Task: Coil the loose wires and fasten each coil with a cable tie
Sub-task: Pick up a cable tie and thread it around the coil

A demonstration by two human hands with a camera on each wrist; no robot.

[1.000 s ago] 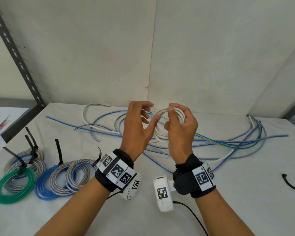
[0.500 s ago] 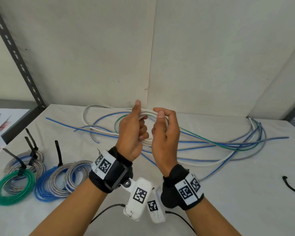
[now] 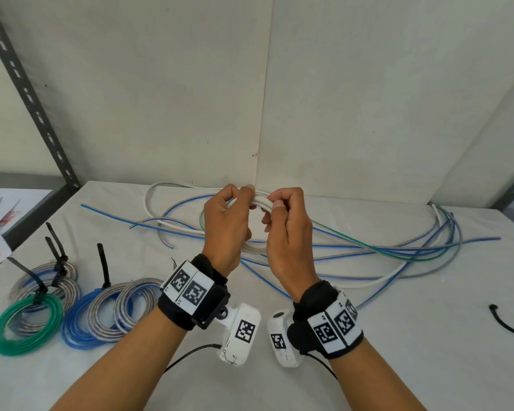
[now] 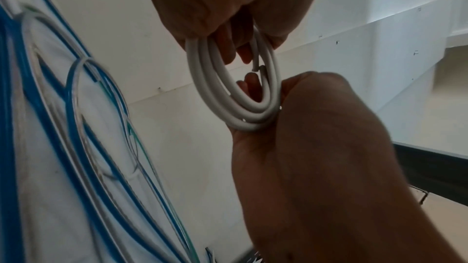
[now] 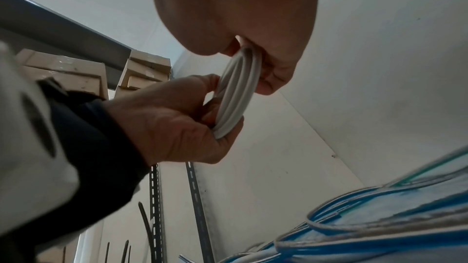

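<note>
Both hands hold one small coil of thick white wire (image 4: pixel 235 95) up in the air above the counter (image 3: pixel 398 336). The left hand (image 3: pixel 226 229) has its grip curled around the near side of the coil. The right hand (image 3: pixel 288 232) pinches the far side with its fingers and thumb. A cut end of the wire pokes out inside the ring.

Under the hands, loose blue, grey, white and green wires (image 3: pixel 383 247) lie spread over the white counter. On the left lie finished green, blue and grey coils (image 3: pixel 69 304), each tied with a black cable tie (image 3: pixel 103 265). One loose black cable tie (image 3: pixel 508 321) lies far to the right.
</note>
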